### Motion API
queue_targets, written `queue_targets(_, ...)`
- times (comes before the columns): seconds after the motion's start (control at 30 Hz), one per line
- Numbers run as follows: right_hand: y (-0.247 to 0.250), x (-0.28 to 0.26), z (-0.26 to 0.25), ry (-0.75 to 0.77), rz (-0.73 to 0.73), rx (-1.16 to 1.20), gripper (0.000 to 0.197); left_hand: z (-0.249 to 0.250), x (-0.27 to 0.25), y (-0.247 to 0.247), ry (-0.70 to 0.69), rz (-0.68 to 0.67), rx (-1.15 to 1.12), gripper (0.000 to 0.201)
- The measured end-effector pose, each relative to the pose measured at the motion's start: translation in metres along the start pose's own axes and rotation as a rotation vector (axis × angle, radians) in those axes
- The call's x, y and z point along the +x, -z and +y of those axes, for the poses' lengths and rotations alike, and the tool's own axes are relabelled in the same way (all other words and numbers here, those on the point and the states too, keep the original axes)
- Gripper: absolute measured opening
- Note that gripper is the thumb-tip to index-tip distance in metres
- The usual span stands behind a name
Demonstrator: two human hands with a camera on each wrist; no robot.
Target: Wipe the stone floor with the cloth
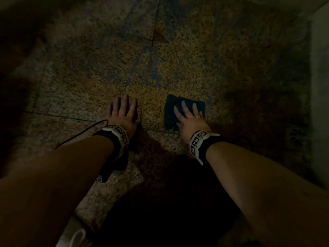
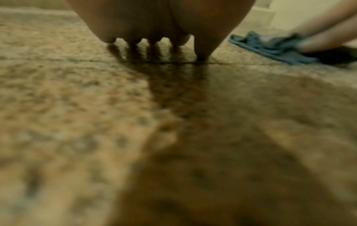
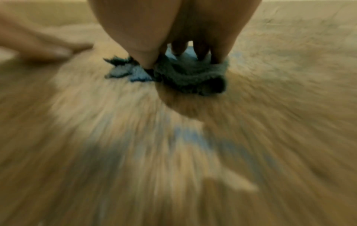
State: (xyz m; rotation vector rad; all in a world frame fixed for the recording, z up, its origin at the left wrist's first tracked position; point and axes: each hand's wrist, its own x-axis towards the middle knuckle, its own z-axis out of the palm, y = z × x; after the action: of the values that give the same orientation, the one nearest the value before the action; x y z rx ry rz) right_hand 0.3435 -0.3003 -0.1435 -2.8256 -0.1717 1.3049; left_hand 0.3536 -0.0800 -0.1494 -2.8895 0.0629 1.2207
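Note:
A dark blue-green cloth [image 1: 170, 113] lies folded on the speckled stone floor [image 1: 178, 68]. My right hand [image 1: 188, 114] lies flat on top of it, fingers straight and spread, pressing it down. In the right wrist view the fingertips [image 3: 218, 58] push into the bunched cloth [image 3: 189, 79], and the picture is streaked with motion blur. My left hand [image 1: 124, 111] rests flat on the bare floor to the left of the cloth, fingers straight, holding nothing. In the left wrist view its fingertips [image 2: 203, 50] touch the stone, with the cloth [image 2: 270, 49] off to the right.
Blue streaks [image 1: 154, 68] mark the stone beyond both hands. Tile joints [image 1: 154, 32] cross the floor. A pale wall [image 1: 320, 86] stands at the right edge. A thin black cable [image 1: 80, 134] trails from my left wristband. The scene is dim, with deep shadow below.

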Motion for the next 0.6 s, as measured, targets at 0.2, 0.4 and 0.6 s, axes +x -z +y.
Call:
queue_targets(0.2,0.014,0.012,0.013,0.084,-0.007,-0.106,0.056,0.014,-0.011,-0.003,0.084,-0.031,-0.091,0.069)
queue_targets(0.4,0.018,0.006,0.02,0.151,-0.044,-0.157,0.054,0.037,-0.035,-0.008,0.092,-0.184,-0.006,0.075)
queue_targets(0.6,-0.004,-0.023,0.053,0.284,-0.107,-0.278,0.053,0.072,-0.057,-0.004,0.065,-0.214,0.021,0.07)
